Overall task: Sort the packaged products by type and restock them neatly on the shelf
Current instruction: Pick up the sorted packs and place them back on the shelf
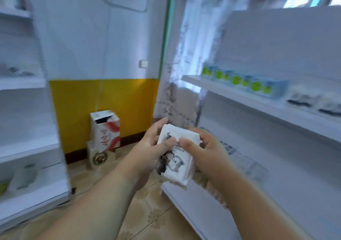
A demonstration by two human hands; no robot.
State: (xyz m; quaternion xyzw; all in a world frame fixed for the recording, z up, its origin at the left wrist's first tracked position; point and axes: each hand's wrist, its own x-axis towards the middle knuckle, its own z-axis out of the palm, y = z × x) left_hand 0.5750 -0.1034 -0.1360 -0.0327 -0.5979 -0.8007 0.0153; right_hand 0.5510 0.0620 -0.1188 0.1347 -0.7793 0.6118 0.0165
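Both hands grip white packet, long axis near-upright.

Both forearms are bare with no sleeves in view; left hand and right hand are ungloved.

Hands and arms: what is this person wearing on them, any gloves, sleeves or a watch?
Nothing shows on them. The left hand and right hand are bare, without gloves, and both forearms are uncovered as far as the picture reaches. No sleeve, watch or bracelet is visible; the picture is too blurred to rule out a ring.
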